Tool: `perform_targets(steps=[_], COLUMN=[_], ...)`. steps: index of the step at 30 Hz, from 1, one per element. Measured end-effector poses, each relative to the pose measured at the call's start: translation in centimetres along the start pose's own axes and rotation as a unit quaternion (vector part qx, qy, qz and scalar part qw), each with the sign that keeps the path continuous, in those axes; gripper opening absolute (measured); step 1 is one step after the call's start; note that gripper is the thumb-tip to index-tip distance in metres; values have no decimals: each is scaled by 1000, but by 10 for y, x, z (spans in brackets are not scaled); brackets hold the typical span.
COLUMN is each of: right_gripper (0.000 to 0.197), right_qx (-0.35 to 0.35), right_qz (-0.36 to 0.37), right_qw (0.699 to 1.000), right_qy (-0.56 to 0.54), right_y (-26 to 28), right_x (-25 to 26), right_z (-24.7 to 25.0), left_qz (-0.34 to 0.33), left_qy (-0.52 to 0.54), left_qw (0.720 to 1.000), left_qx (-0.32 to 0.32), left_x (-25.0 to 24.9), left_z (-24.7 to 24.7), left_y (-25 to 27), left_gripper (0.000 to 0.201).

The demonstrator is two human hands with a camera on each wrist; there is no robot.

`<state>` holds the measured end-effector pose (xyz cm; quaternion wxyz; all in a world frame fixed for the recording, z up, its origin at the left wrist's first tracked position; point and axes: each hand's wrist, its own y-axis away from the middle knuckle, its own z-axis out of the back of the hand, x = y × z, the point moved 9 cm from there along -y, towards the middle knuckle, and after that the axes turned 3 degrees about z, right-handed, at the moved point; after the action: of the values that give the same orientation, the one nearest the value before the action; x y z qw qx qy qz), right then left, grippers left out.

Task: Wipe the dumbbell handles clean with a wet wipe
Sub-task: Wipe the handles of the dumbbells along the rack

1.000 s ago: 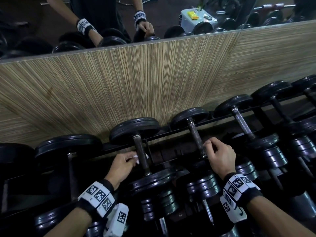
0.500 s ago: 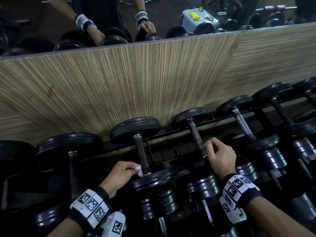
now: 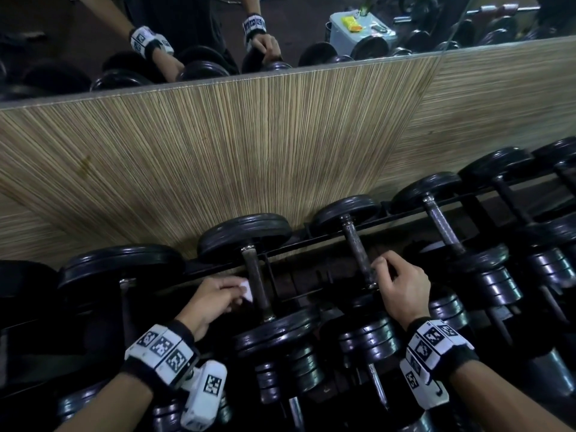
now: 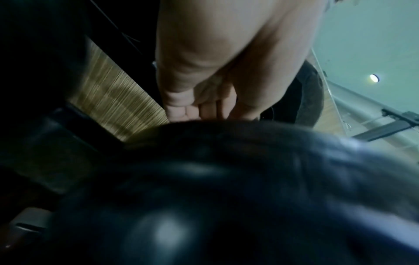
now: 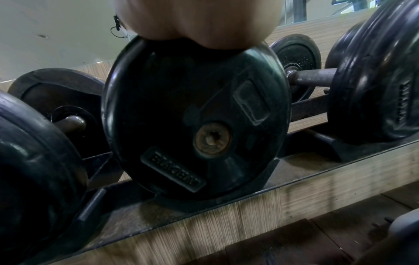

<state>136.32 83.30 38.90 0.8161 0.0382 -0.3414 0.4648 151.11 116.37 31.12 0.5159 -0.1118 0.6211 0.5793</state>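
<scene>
Black dumbbells lie in a row on a rack along a wood-grain wall. My left hand [image 3: 218, 294] pinches a small white wet wipe [image 3: 246, 289] against the left side of one dumbbell's dark metal handle [image 3: 257, 283]. My right hand [image 3: 394, 283] curls round the lower part of the neighbouring dumbbell's handle [image 3: 355, 244]. In the left wrist view the curled left hand [image 4: 204, 100] shows above a blurred black plate [image 4: 249, 179]; the wipe is hidden there. The right wrist view shows only the heel of the right hand [image 5: 199, 23] over a black end plate [image 5: 195, 116].
More dumbbells [image 3: 442, 226] continue to the right and one [image 3: 124, 266] lies to the left. A second tier of stacked plates [image 3: 367, 341] sits just below my hands. The wood panel [image 3: 249, 145] rises behind the rack, with a mirror [image 3: 187, 35] above it.
My left hand with the wipe slid down the handle toward the near plate, then back up a little. The right hand has kept its hold on the neighbouring handle.
</scene>
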Motion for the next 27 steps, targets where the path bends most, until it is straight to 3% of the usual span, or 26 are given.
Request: perform_targets(steps=[4, 9, 11, 15, 17, 19, 23, 27], right_gripper=[36, 34, 34, 35, 36, 37, 38, 38], right_qx=[-2, -6, -7, -8, -6, -3, 0, 0], right_qz=[3, 6, 8, 8, 3, -6, -10, -9], right_qw=[1000, 1000, 1000, 1000, 1000, 1000, 1000, 1000], right_qy=[-4, -2, -1, -1, 3, 6, 6, 3], right_y=[0, 1, 1, 1, 1, 1, 1, 1], right_x=[2, 3, 3, 2, 1, -2, -2, -1], right_z=[1, 2, 2, 2, 1, 0, 0, 0], left_qz=[-52, -74, -68, -47, -43, -36, -71, -95], left_qy=[40, 17, -6, -108, -132, -106, -4, 7], left_qw=[996, 995, 997, 991, 987, 992, 996, 992], left_qx=[-57, -62, -40, 70, 86, 61, -60, -83], left_x=[-29, -28, -22, 6, 9, 1, -32, -44], left_z=[10, 6, -2, -27, -28, -22, 6, 11], left_y=[-15, -9, -4, 16, 19, 14, -1, -2], left_gripper=[24, 27, 25, 32, 33, 30, 24, 26])
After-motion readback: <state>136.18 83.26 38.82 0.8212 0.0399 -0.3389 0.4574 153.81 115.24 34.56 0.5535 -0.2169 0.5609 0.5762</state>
